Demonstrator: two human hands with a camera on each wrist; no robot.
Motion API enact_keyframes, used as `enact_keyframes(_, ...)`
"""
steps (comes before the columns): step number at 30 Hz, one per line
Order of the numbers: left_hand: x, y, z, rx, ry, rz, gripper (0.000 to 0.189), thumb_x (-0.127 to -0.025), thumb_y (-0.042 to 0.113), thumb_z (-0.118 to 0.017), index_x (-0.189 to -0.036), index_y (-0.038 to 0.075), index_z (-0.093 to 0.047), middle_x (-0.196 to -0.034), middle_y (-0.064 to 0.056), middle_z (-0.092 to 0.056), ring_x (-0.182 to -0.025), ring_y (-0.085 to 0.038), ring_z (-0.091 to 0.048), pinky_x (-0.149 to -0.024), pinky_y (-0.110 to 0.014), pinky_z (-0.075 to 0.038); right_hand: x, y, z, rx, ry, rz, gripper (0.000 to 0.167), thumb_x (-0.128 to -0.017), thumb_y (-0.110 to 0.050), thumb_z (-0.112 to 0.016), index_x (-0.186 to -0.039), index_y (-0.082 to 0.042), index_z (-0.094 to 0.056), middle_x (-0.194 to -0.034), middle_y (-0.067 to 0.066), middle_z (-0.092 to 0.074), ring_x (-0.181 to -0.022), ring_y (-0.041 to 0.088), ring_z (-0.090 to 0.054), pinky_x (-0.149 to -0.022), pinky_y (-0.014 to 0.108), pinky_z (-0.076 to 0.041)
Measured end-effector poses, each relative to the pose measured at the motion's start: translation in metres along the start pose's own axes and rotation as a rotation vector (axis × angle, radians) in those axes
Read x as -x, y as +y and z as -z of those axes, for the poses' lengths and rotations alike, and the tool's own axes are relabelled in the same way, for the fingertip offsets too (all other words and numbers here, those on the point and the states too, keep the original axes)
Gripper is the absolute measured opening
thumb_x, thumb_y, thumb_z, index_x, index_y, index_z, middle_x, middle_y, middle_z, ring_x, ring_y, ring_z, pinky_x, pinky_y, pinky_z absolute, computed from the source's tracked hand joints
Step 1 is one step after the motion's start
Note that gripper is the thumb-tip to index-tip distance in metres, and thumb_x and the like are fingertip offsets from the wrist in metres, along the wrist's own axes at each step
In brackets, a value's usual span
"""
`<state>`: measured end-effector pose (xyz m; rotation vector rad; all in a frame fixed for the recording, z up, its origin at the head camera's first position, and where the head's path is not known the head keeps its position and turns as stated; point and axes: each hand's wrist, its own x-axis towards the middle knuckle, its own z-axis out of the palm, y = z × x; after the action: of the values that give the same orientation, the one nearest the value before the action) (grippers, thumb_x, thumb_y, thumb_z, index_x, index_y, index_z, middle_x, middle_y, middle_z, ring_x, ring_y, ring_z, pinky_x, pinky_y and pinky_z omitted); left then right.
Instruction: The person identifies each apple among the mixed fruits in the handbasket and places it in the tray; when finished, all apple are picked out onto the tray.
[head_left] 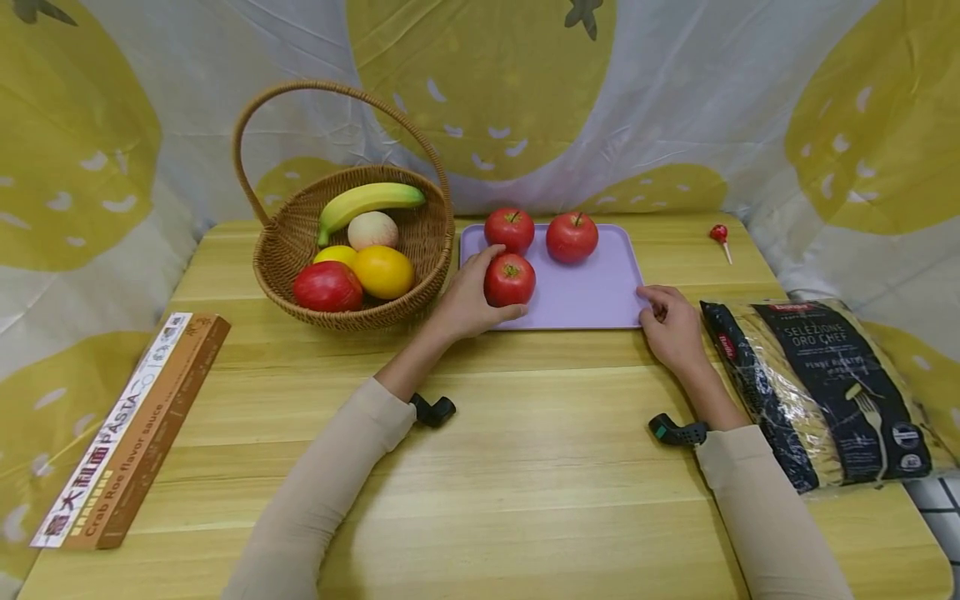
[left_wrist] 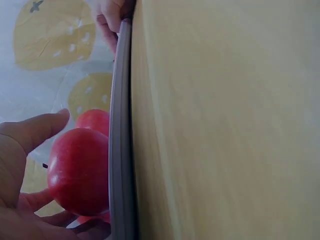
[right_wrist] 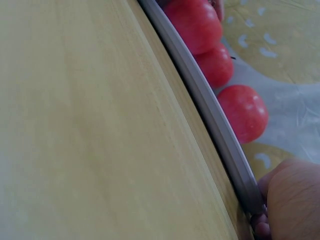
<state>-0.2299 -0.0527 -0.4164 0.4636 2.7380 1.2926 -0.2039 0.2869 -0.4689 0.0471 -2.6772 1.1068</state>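
Observation:
Three red apples stand on a lilac tray (head_left: 585,296): a front-left apple (head_left: 510,280), a back-left apple (head_left: 509,229) and a back-right apple (head_left: 573,238). My left hand (head_left: 474,292) is spread around the front-left apple, fingers along its far left side. In the left wrist view the thumb (left_wrist: 42,129) stands apart from that apple (left_wrist: 80,172), which sits on the tray. My right hand (head_left: 670,327) pinches the tray's right rim near the front corner. The right wrist view shows its fingertips (right_wrist: 261,226) at the tray's edge, partly hidden by the hand.
Left of the tray, a wicker basket (head_left: 435,287) with a tall handle holds a banana and several other fruits. A long pasta box (head_left: 135,425) lies at the left. At the right are a pasta bag (head_left: 832,392) and, behind it, a red lollipop (head_left: 719,234).

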Motion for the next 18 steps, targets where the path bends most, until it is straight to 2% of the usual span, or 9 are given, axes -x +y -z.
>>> enact_keyframes(5, 0.013, 0.01, 0.01, -0.081, -0.03, -0.042, 0.1, -0.079, 0.047, -0.086, -0.16, 0.02, -0.032, -0.162, -0.007, -0.038, -0.145, -0.027, -0.041, -0.121, -0.052, -0.036, 0.0, 0.001, 0.0, -0.002, -0.003, 0.006, 0.038, -0.095, -0.001, -0.055, -0.13, 0.003, -0.069, -0.134, 0.021, -0.063, -0.091, 0.025, -0.053, -0.072, 0.02, -0.034)
enact_keyframes(9, 0.025, 0.019, 0.023, -0.113, -0.037, -0.116, 0.098, -0.08, 0.049, -0.086, -0.158, 0.018, -0.037, -0.16, -0.007, -0.042, -0.145, -0.027, -0.043, -0.122, -0.048, -0.036, 0.0, 0.002, -0.001, 0.001, 0.001, 0.013, 0.037, -0.095, -0.001, -0.056, -0.129, 0.003, -0.069, -0.133, 0.02, -0.064, -0.089, 0.024, -0.053, -0.071, 0.018, -0.033)
enact_keyframes(14, 0.041, 0.028, 0.045, -0.014, -0.048, -0.203, 0.089, -0.08, 0.043, -0.087, -0.154, 0.017, -0.044, -0.153, -0.008, -0.051, -0.134, -0.028, -0.056, -0.114, -0.041, -0.048, 0.0, 0.0, 0.0, -0.004, 0.002, 0.018, 0.037, -0.095, -0.001, -0.056, -0.129, 0.003, -0.069, -0.132, 0.021, -0.064, -0.09, 0.025, -0.054, -0.071, 0.018, -0.033)
enact_keyframes(18, 0.054, 0.03, 0.067, 0.059, -0.034, -0.237, 0.082, -0.081, 0.038, -0.089, -0.15, 0.017, -0.05, -0.15, -0.002, -0.054, -0.128, -0.023, -0.06, -0.109, -0.036, -0.052, 0.0, 0.001, 0.0, -0.006, 0.001, 0.02, 0.037, -0.095, -0.001, -0.057, -0.129, 0.003, -0.07, -0.132, 0.021, -0.064, -0.089, 0.025, -0.053, -0.072, 0.018, -0.033)
